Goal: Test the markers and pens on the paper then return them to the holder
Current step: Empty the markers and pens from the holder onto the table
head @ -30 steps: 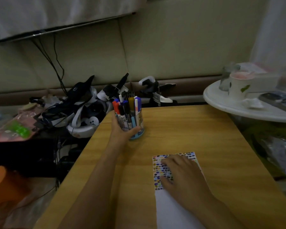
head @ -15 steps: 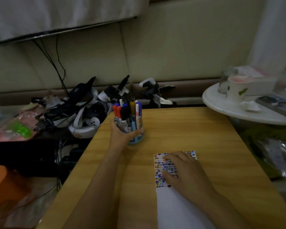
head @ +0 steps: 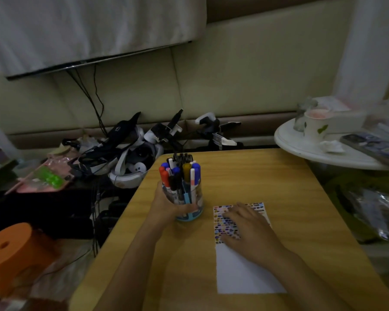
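Left hand (head: 166, 204) wrapped around the holder (head: 185, 202), fingers closed on its clear wall, thumb across the front near the blue base. Holder stands upright on the wooden surface (head: 267, 176), centre of the frame, just left of the paper (head: 245, 270). It is packed with markers and pens (head: 180, 173), caps up (red, blue, a yellow-brown one, white barrels; exact count cannot be told).

Right hand (head: 249, 230) lies flat, palm down, fingers spread and holding nothing, pressing on the paper. Upper part of the sheet carries rows of small multicoloured test marks; lower part is blank white. The hand covers part of the marked band.

Lower left of the frame: orange stool (head: 14, 254). Upper left of centre, beyond the surface edge: a heap of headsets and cables (head: 126, 153). Right edge: round white table (head: 305, 151) with a cup (head: 314, 124).
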{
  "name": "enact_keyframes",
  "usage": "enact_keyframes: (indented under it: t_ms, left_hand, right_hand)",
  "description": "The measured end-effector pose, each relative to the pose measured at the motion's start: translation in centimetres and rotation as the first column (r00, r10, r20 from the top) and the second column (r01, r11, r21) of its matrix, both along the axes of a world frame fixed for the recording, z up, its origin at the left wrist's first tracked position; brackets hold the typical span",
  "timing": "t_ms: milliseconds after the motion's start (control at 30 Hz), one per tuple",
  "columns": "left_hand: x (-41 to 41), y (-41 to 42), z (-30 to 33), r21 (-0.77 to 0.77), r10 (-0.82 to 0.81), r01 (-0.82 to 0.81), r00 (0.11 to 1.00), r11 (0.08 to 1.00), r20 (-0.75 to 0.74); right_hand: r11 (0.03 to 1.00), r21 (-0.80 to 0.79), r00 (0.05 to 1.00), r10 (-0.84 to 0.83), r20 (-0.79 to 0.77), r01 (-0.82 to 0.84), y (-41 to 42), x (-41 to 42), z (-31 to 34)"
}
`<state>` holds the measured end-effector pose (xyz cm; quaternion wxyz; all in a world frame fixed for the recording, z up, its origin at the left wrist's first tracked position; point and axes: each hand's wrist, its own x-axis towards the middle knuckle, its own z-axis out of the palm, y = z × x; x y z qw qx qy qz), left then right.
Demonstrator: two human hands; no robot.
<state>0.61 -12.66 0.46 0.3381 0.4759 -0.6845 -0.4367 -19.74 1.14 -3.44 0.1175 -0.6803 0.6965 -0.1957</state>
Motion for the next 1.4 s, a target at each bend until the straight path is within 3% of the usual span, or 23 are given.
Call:
enact_keyframes:
  t_ms: [133,333,633,933,1100,1400]
  left_hand:
    - [0.4,1.3,0.6,-0.032,-0.017,0.016,1.0,0.999,-0.012]
    - [1.2,1.5,0.6,-0.184,-0.089,0.096,0.995,0.978,0.046]
    - [1.2,0.4,1.1,-0.462,0.031,0.173,0.916,0.87,0.401]
    - [-0.4,0.5,0.1,-0.639,0.196,0.31,0.78,0.704,0.594]
    - [-0.8,0.4,0.0,-0.646,0.211,0.324,0.764,0.691,0.61]
    - [-1.0,0.0,-0.2,-0.653,0.245,0.334,0.735,0.679,0.632]
  right_hand:
    - [0.999,-0.043,0.999,-0.011,0.05,0.013,0.3,0.2,0.6]
    - [0.985,-0.147,0.87,-0.01,0.492,0.095,0.4,1.0,3.3]
    - [0.986,-0.079,0.687,-0.045,0.726,0.148,-0.7,1.7,3.5]
    - [0.969,-0.065,0.597,-0.093,0.797,0.238,-1.7,1.5,3.1]
    - [0.946,-0.101,0.643,-0.129,0.755,0.308,-2.1,1.7,2.3]
    - [0.927,-0.074,0.608,-0.18,0.773,0.369,-2.8,1.8,1.9]
